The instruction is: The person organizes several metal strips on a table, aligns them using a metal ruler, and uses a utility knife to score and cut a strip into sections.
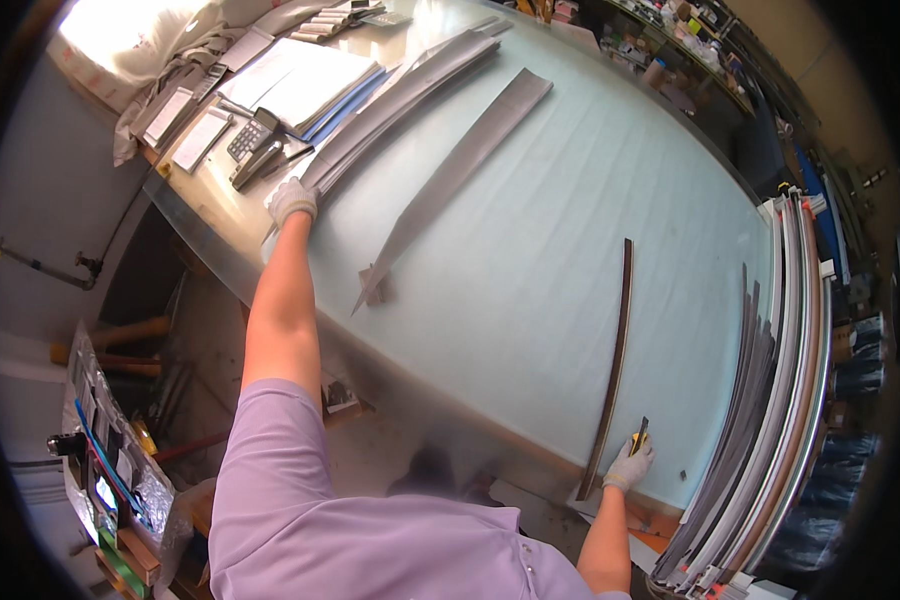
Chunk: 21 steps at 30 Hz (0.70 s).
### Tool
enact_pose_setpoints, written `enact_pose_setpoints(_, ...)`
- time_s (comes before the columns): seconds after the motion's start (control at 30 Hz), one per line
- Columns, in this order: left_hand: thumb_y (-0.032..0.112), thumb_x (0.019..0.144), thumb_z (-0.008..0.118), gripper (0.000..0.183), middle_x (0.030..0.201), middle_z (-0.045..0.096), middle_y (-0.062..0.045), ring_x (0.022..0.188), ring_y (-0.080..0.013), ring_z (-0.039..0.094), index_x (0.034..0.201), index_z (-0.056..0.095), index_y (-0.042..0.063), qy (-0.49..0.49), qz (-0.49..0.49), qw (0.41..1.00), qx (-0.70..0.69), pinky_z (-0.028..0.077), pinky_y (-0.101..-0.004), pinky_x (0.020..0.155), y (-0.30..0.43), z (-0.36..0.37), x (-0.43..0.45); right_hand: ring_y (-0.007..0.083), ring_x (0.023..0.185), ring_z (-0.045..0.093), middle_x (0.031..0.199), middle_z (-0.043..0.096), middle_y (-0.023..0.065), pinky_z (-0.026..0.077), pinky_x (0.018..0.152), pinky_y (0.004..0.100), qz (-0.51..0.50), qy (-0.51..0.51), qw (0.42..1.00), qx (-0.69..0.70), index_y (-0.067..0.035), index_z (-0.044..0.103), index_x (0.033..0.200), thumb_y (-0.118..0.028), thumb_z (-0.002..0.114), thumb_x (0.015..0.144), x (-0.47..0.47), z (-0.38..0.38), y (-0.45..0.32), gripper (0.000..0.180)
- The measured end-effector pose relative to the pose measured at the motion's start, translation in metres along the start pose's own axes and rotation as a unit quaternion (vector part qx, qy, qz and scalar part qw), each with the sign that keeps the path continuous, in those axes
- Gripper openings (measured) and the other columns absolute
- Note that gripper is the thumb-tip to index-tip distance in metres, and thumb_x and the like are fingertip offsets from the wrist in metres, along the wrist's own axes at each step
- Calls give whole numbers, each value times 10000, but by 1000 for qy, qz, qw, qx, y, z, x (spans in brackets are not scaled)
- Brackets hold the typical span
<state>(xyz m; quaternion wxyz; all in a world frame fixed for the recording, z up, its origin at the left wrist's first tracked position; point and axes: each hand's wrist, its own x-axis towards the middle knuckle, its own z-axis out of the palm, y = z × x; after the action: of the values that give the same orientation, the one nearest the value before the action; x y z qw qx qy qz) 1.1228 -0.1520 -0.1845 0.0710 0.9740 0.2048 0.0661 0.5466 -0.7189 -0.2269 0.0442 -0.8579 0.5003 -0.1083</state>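
Note:
My left hand (pixel 292 201), in a white knit glove, is at the near end of a stack of long grey strips (pixel 405 112); its fingertips are partly hidden, so its grip cannot be made out. In my right hand (pixel 630 463), gloved too, is a yellow utility knife (pixel 640 437), its dark end pointing away from me. A single tapered grey strip (pixel 465 150) lies on the glass-like tabletop, its pointed end over a small brown block (pixel 376 285). Left of the right hand lies a narrow dark straight strip (pixel 616 360).
Papers (pixel 300 79), a calculator (pixel 251 135) and a stapler (pixel 257 163) lie at the table's far left. Dark strips (pixel 739 420) and long rails (pixel 784 375) line the right side. Cluttered shelves (pixel 682 45) stand beyond the table.

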Motion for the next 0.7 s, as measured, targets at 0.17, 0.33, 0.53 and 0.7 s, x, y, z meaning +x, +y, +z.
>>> enact_pose_setpoints(0.17, 496, 859, 661, 488, 1177, 687, -139, 1128, -305, 645, 1179, 685, 128, -56, 10, 998, 12, 492, -436, 953, 2, 1, 5, 404, 1056, 575, 1131, 569, 214, 473, 920, 480, 22, -5, 999, -26, -51, 525, 1341, -170, 672, 894, 1, 1, -2, 486)
enact_pose_setpoints(0.33, 478, 856, 677, 459, 1162, 689, -132, 1066, -297, 660, 1155, 693, 130, 229, 91, 969, 8, 501, -434, 916, 8, 2, -24, 404, 1065, 576, 1144, 575, 217, 472, 922, 482, 23, 5, 1000, -17, -53, 527, 1335, -198, 668, 899, 0, 3, -9, 481)
enact_pose_setpoints(0.53, 430, 819, 707, 675, 1082, 714, -175, 1035, -351, 674, 1395, 528, 127, -207, 222, 950, -69, 517, -448, 942, 55, -12, -155, 405, 1060, 578, 1158, 576, 214, 472, 914, 489, 33, -1, 999, -25, -60, 530, 1330, -221, 662, 904, -2, 1, -6, 475)
enact_pose_setpoints(0.7, 152, 776, 666, 587, 1018, 721, -208, 920, -312, 712, 1351, 577, 70, -251, 151, 898, -329, 555, -393, 852, 42, 12, -138, 406, 1057, 578, 1175, 570, 201, 476, 914, 488, 42, -10, 999, -22, -80, 523, 1339, -232, 671, 896, 4, 7, -5, 491)
